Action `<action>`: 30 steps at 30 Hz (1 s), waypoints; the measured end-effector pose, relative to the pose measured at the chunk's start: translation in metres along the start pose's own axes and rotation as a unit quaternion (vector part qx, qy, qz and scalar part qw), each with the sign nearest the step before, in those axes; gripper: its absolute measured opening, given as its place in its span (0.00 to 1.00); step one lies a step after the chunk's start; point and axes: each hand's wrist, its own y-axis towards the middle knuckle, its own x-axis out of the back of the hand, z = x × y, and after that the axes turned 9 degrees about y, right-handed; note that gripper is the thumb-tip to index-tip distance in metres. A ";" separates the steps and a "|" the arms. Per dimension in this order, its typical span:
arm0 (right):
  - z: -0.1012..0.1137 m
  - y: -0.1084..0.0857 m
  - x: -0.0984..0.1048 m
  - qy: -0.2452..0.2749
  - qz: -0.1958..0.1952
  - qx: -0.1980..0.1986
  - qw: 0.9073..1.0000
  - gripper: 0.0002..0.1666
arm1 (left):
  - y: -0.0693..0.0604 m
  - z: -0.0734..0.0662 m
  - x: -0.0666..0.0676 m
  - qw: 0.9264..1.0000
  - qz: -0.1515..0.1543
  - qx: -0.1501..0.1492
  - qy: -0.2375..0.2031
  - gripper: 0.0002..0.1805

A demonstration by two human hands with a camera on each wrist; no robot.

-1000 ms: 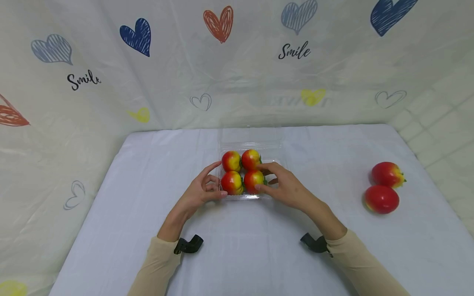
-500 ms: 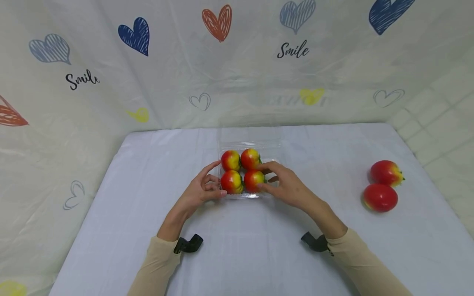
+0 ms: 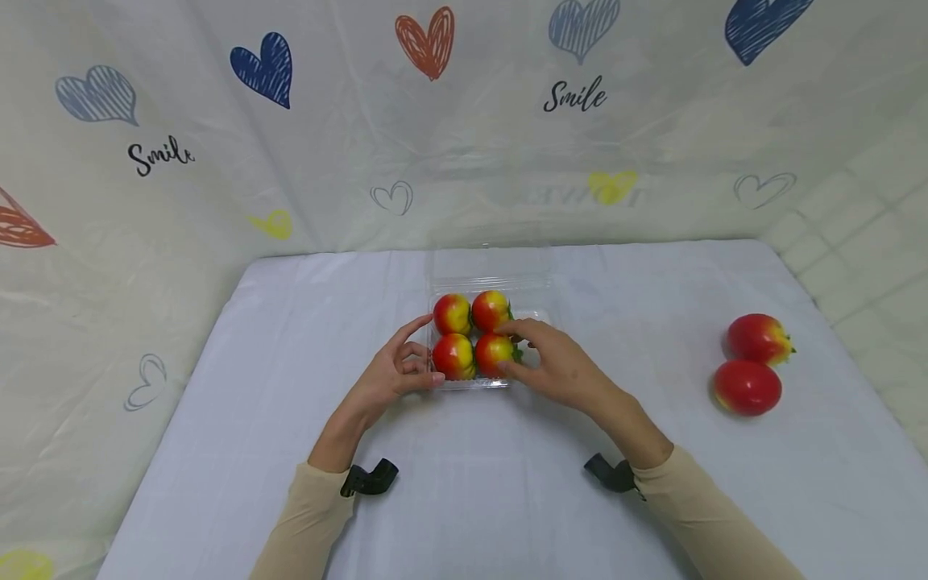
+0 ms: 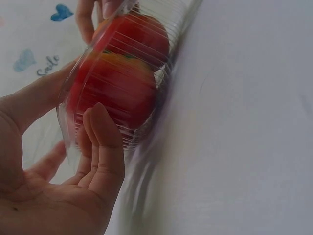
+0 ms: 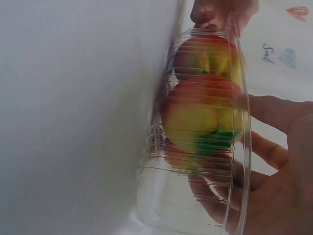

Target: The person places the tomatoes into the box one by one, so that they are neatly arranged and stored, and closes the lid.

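Observation:
A clear plastic clamshell box lies at the middle of the table with its lid folded back. Inside sit several red-and-yellow fruits, packed close together in two rows. My left hand holds the box at its left side, thumb at the front corner and index finger farther back; in the left wrist view, fingers press its ribbed wall. My right hand reaches into the box and grips the front right fruit between thumb and fingers. The right wrist view shows this fruit's green calyx through the wall.
Two more red fruits, one behind the other, lie on the white tablecloth at the right. A curtain printed with hearts hangs behind the table. Inside the box, bare floor shows to the right of the fruits.
My right hand has shifted slightly left, and the front right fruit has moved a little left with it toward its neighbour. The left hand and box stay in place.

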 end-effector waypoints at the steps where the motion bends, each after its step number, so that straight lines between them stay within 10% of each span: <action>1: 0.001 0.000 0.000 -0.008 -0.002 0.000 1.000 0.30 | 0.000 0.000 0.000 1.000 -0.001 0.000 0.000 0.48; 30: -0.010 -0.003 0.007 0.039 -0.046 0.020 0.998 0.33 | -0.001 -0.002 0.000 1.000 -0.002 0.003 -0.006 0.49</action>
